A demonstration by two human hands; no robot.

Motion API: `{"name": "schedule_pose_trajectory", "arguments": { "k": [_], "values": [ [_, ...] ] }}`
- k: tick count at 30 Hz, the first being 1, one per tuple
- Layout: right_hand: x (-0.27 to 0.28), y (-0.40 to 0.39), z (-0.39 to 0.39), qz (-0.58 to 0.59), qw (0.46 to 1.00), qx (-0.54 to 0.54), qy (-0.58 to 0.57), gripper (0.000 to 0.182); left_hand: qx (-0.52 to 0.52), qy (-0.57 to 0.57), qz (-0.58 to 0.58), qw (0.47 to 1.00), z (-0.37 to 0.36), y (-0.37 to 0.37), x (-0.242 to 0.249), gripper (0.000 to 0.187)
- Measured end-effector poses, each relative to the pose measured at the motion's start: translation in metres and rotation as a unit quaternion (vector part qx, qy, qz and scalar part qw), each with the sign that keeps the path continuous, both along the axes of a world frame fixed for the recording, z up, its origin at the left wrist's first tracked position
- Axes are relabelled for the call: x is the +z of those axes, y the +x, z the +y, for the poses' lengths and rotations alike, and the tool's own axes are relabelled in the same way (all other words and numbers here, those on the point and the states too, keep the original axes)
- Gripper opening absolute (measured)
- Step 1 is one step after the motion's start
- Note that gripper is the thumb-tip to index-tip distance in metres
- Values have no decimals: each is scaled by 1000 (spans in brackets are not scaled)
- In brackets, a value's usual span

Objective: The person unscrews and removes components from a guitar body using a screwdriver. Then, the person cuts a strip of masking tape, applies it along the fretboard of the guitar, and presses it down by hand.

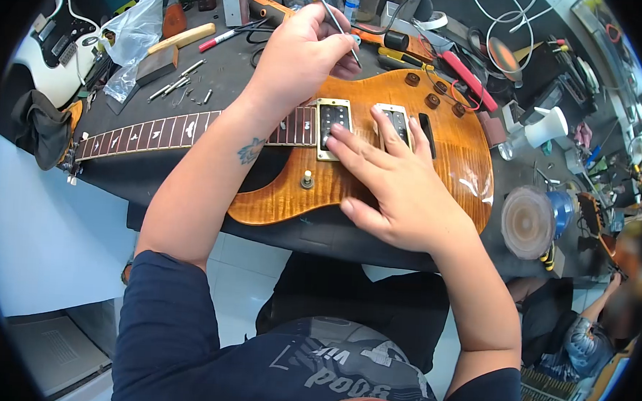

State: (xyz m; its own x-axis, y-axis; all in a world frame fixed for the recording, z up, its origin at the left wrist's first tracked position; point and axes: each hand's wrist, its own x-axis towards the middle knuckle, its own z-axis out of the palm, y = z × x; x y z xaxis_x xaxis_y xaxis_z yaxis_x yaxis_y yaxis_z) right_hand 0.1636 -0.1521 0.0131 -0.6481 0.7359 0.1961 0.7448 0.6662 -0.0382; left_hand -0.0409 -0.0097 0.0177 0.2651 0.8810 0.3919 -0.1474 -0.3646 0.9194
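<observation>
– Over the guitar (458,153), state of both hands?

– Left hand (296,50): drawn in narrow, gripping one screwdriver (333,17); thin straight metal shaft, slanted down toward the body's far edge. Right hand (405,194): palm down, fingers spread wide across two pickups (333,115).

– Count and finish on the guitar?

– One body, glossy amber figured wood, curved outline. Two rectangular pickups, pale frames. Four round brown knobs (432,101). One toggle switch (306,179), pale tip. One dark fretboard (143,134), pale inlays, passing under left forearm.

– Location? Surroundings?

– Flat on the dark bench (222,79), close to near edge, right in front of torso. Farther out: one red-and-white marker (219,41), one crumpled clear plastic bag (138,24), one white guitar body (37,77) far left, one other person (582,352) at right.
</observation>
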Motion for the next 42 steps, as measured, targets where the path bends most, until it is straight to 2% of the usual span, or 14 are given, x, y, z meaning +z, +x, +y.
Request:
{"name": "schedule_pose_trajectory", "arguments": {
  "k": [5, 8, 9, 11, 13, 16, 19, 23, 27, 33, 37, 39, 40, 42],
  "values": [
    [-21, -23, 28, 48, 995, -82, 44, 67, -21, -4, -4, 1000, 0, 2, -2, 14],
    [-3, -6, 0, 40, 999, 4, 4, 65, -18, -20, -1, 1000, -2, 1, 2, 14],
    [6, 3, -9, 96, 992, 47, -65, 54, -25, -19, 3, 1000, -2, 2, 2, 14],
    [6, 22, -28, 156, 982, 67, -80, 35, -41, -20, 11, 999, -2, 6, -3, 13],
    [-2, 40, -37, 297, 954, -11, -23, 18, -82, -11, 38, 996, -8, 15, -6, 15],
    [-22, 63, -43, 473, 869, -144, 27, 5, -163, 11, 115, 980, -25, 31, -3, 18],
    [-34, 69, -46, 551, 817, -170, -4, 21, -232, 61, 195, 951, -34, 41, -7, 16],
    [-41, 75, -46, 601, 777, -171, -71, 39, -235, 80, 245, 937, -41, 44, -6, 12],
    [-42, 70, -38, 658, 729, -178, -65, 33, -233, 106, 255, 932, -42, 44, -6, 11],
    [-35, 68, -33, 648, 735, -177, -90, 25, -241, 123, 259, 927, -40, 45, -8, 11],
    [-3, 71, -9, 541, 834, -100, 39, 15, -231, 201, 300, 903, -38, 45, -2, 10],
    [37, 69, 0, 431, 894, -29, 116, 22, -220, 230, 316, 894, -38, 45, -1, 11],
    [54, 68, 6, 445, 891, 56, 66, 25, -217, 248, 317, 889, -39, 44, 0, 11],
    [84, 67, 5, 389, 916, 100, -5, 26, -211, 287, 315, 880, -39, 44, 2, 12]
  ]
}}
